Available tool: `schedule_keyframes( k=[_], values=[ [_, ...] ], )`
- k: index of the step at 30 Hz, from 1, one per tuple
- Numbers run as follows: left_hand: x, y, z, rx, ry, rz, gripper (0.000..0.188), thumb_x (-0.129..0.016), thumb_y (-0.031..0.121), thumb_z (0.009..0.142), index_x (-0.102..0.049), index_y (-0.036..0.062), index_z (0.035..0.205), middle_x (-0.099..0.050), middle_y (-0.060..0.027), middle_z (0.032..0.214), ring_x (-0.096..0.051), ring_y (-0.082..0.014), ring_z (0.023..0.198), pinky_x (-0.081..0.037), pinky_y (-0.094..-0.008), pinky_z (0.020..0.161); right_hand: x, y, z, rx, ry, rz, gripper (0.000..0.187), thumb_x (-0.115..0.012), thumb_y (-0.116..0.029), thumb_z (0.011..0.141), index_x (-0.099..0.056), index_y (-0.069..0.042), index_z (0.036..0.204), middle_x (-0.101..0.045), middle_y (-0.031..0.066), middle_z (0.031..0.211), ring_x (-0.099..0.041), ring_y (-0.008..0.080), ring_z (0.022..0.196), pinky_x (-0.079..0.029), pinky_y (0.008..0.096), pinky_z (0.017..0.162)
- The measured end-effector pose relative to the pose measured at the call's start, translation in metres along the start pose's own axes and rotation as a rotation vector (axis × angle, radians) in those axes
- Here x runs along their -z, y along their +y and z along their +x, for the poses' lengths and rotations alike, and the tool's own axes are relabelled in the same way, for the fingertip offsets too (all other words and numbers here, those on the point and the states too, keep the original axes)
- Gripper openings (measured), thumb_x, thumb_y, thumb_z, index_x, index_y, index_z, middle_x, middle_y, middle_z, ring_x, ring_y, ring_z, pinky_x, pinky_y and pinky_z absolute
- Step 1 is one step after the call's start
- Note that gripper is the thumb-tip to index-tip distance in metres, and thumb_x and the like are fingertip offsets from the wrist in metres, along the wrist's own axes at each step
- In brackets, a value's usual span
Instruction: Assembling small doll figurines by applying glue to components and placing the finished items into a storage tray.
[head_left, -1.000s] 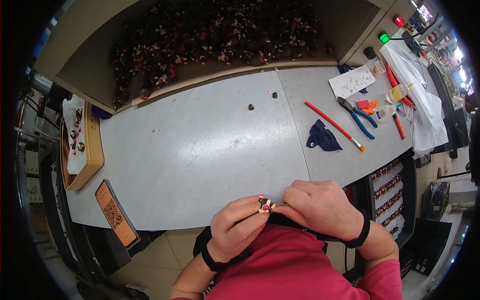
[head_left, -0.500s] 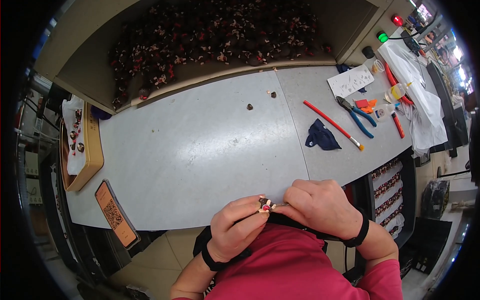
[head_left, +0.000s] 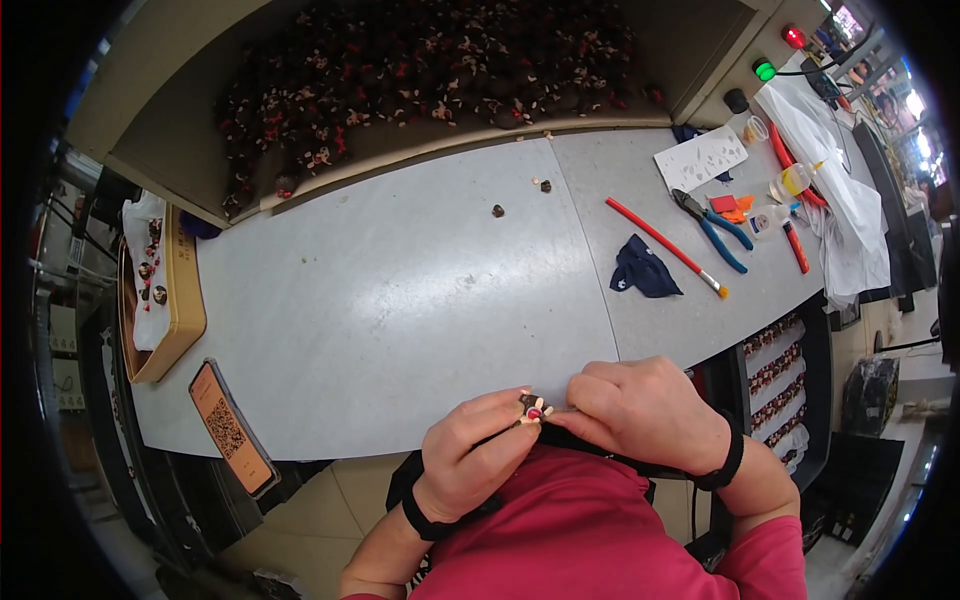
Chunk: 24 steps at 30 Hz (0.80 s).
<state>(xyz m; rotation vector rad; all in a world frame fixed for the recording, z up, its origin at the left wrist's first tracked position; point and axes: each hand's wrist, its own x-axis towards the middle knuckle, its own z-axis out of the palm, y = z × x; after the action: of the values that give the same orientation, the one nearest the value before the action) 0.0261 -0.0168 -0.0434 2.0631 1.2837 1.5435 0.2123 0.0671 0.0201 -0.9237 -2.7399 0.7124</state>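
Note:
At the near edge of the table, my left hand [head_left: 472,450] pinches a small figurine [head_left: 533,408] between thumb and fingers. The figurine is dark brown with cream bits and a red spot. My right hand [head_left: 640,412] is closed just beside it, thumb and forefinger pressed together. Something thin seems to run from these fingertips to the figurine, but the fingers hide most of it. Several similar brown, cream and red figurines [head_left: 450,70] lie heaped in the open bin beyond the table.
To the right lie a red-handled brush [head_left: 660,245], blue-handled pliers [head_left: 722,235], a dark blue cloth [head_left: 647,268], a white card [head_left: 700,160] and small bottles [head_left: 790,182]. A phone [head_left: 235,430] and a gold tin [head_left: 185,310] stand left. Trays of figurines [head_left: 775,390] sit lower right.
Both hands stay almost in place. The figurine is turned very slightly between the fingers; nothing is let go.

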Motion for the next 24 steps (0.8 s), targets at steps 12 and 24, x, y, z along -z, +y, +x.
schedule_keyframes(
  k=[12, 24],
  values=[
    [-0.0017, -0.0004, -0.0005, 0.018, 0.03, -0.047, 0.036, -0.074, -0.013, 0.068, -0.06, 0.0057, 0.095, -0.054, -0.0093, 0.1, -0.066, -0.0293, 0.092, -0.059, -0.0318, 0.073, -0.003, 0.0009, 0.002, 0.03, 0.095, -0.009, 0.035, -0.062, -0.037, 0.089, -0.05, -0.009, 0.071, -0.052, 0.0035, 0.061, -0.056, 0.0221, 0.05, -0.043, 0.0315, 0.042],
    [-0.0024, -0.003, -0.0016, -0.016, 0.05, -0.043, 0.036, -0.073, -0.01, 0.069, -0.062, 0.0053, 0.099, -0.057, -0.0084, 0.1, -0.067, -0.0288, 0.091, -0.058, -0.0316, 0.072, -0.0027, 0.0005, 0.0017, 0.006, 0.059, 0.028, 0.035, -0.061, -0.037, 0.089, -0.051, -0.009, 0.072, -0.054, 0.0044, 0.062, -0.057, 0.024, 0.051, -0.044, 0.0326, 0.043]
  ],
)
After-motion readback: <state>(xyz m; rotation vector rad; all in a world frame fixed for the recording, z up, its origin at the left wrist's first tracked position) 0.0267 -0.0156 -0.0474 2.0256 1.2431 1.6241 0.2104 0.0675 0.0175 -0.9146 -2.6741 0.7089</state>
